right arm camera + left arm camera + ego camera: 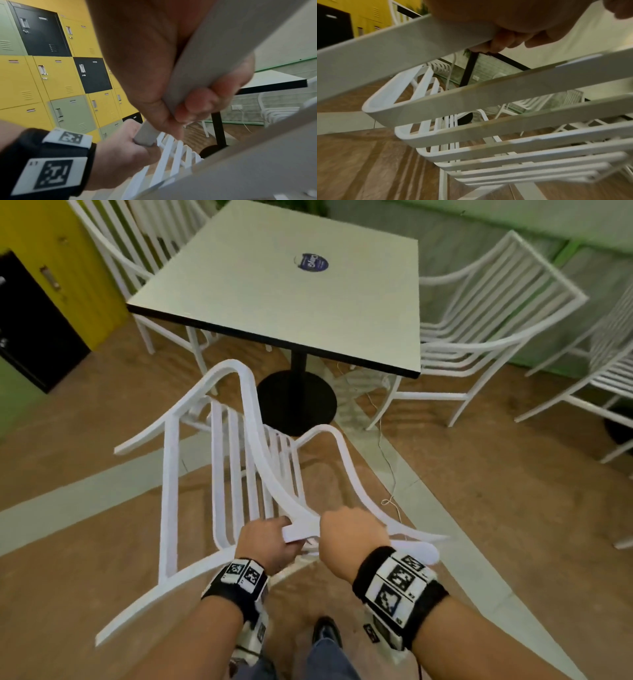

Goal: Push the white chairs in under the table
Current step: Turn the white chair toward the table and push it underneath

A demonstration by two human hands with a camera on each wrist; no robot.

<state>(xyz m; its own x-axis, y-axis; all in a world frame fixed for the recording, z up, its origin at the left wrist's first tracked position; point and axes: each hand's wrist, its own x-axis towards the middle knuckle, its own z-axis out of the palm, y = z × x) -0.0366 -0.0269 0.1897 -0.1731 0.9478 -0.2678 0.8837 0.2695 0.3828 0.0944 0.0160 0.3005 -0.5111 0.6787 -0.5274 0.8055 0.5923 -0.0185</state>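
Note:
A white slatted chair [236, 460] stands in front of me, its seat short of the square white table [274, 289]. My left hand [270, 539] grips the chair's top back rail [301, 529], fingers curled under it. Just to its right, my right hand [349, 539] holds the same rail. In the left wrist view the left hand [505, 33] wraps the rail [402, 44] above the back slats. The right wrist view shows the right hand [188, 94] clamped round the rail [205, 60], with the left hand [130, 147] beyond.
Another white chair [479, 330] sits at the table's right side and one [137, 268] at its left. More chairs [603, 378] stand at far right. The table's black pedestal base [298, 402] is ahead. Yellow and black lockers [51, 67] line the left. A thin cord [387, 460] lies on the floor.

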